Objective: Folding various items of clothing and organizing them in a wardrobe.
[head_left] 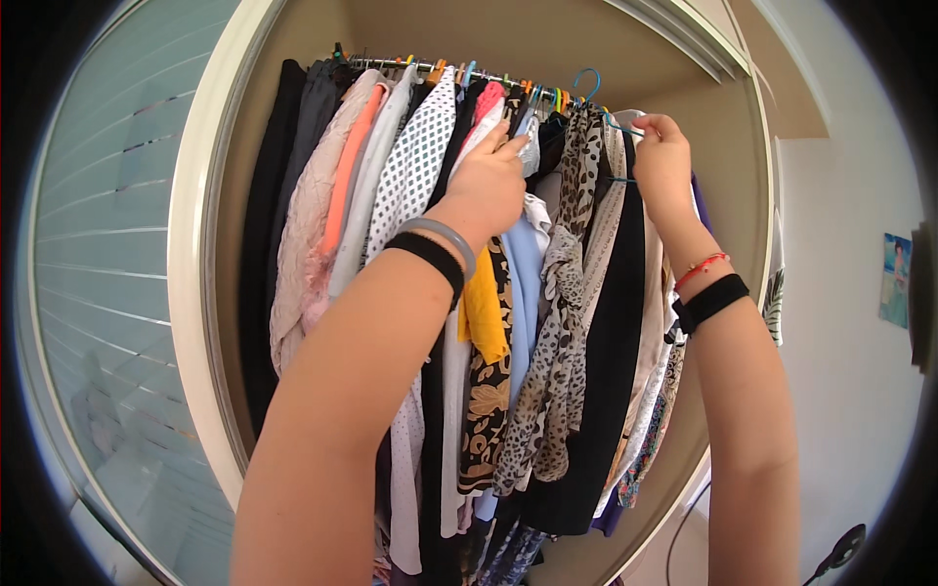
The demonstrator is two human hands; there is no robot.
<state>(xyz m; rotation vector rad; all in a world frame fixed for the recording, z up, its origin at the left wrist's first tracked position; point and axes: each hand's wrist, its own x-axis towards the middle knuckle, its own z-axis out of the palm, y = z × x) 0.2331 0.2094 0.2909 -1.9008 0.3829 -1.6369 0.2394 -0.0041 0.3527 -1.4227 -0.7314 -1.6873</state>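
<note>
My left hand (489,186) reaches into the row of hanging clothes with its fingers stretched out, pressed against garments beside a white dotted garment (415,146). A yellow garment (484,313) and a light blue garment (523,283) hang below it. My right hand (664,161) is closed on the right end of a blue hanger (586,83), whose hook stands up at the rail. A leopard-print scarf (562,273) hangs knotted beside this hanger; whether it is on it is hard to tell. Black trousers (611,371) hang just right of the scarf.
The clothes hang from a metal rail (396,62) inside a beige wardrobe with a cream frame (195,195). A frosted glass sliding door (107,244) is at the left. To the right are a white wall (850,215) and a small picture (895,278). Several garments crowd the rail.
</note>
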